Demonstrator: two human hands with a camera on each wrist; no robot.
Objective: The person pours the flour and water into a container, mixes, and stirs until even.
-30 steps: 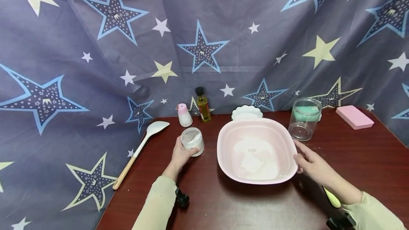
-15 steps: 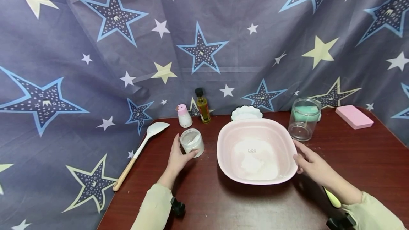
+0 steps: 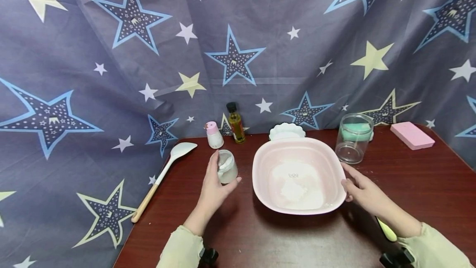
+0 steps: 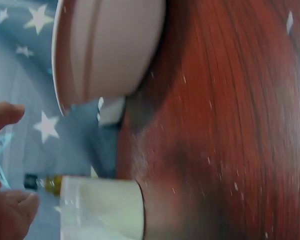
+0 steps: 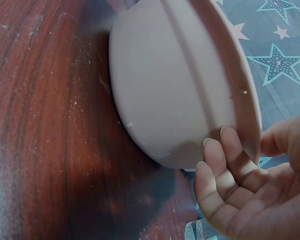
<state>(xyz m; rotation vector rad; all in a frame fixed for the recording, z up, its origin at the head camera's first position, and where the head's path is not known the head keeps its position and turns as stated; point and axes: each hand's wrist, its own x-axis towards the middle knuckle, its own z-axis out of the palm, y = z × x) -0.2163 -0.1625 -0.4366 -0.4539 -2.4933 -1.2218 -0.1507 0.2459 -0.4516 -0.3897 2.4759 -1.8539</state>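
Observation:
A pale pink basin [image 3: 299, 177] with white powder on its floor stands on the table. My right hand [image 3: 366, 193] grips its right rim, the thumb over the edge and the curled fingers [image 5: 215, 155] against the outer wall. To the left of the basin a clear jar of white powder [image 3: 227, 168] stands upright on the table. Beside it my left hand [image 3: 213, 189] is raised, thumb and fingers spread apart, overlapping the jar in the head view. The left wrist view shows the fingers [image 4: 7, 115] away from the jar's wall, with nothing between them.
At the back stand a pink-capped shaker [image 3: 214, 135], an oil bottle [image 3: 236, 123], a white scalloped dish [image 3: 286, 130] and a clear canister [image 3: 351, 152] with something green at it. A pink sponge block [image 3: 412, 135] lies far right, a white ladle [image 3: 163, 173] far left. A yellow-green handle [image 3: 386, 230] shows under the right forearm.
My left hand has let go of the powder jar, first spreading its fingers and then lifting off toward the right. The right hand keeps its place on the basin rim.

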